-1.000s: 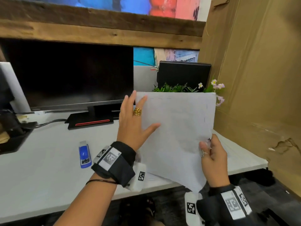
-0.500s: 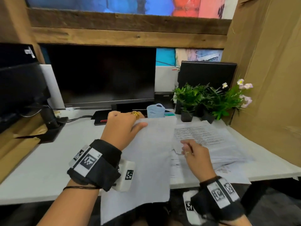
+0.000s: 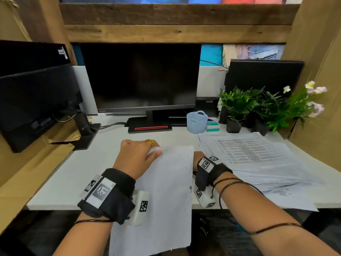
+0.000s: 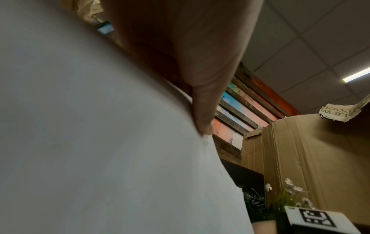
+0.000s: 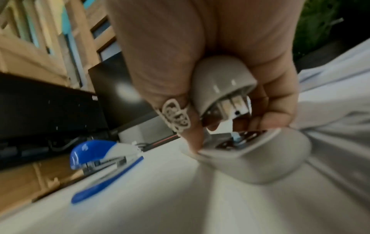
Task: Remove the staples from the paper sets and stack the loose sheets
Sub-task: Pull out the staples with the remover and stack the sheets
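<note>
A white paper set (image 3: 166,191) lies slanted over the front edge of the desk (image 3: 88,172), blank side up. My left hand (image 3: 140,154) grips its top left corner, and in the left wrist view the thumb presses on the paper (image 4: 100,142). My right hand (image 5: 230,126) is low over the desk behind the paper's right edge and grips a grey staple remover (image 5: 220,82). In the head view the paper hides that hand; only its wrist band (image 3: 206,165) shows. A pile of loose printed sheets (image 3: 249,154) lies to the right.
A blue and white stapler (image 5: 100,155) sits on the desk left of my right hand. At the back stand a dark monitor (image 3: 144,76), a light blue basket (image 3: 196,121) and potted plants (image 3: 258,106). Cardboard walls (image 3: 317,52) close both sides.
The paper set came down from upright in the air to the desk edge. My right hand let go of its lower corner and now holds the staple remover behind it.
</note>
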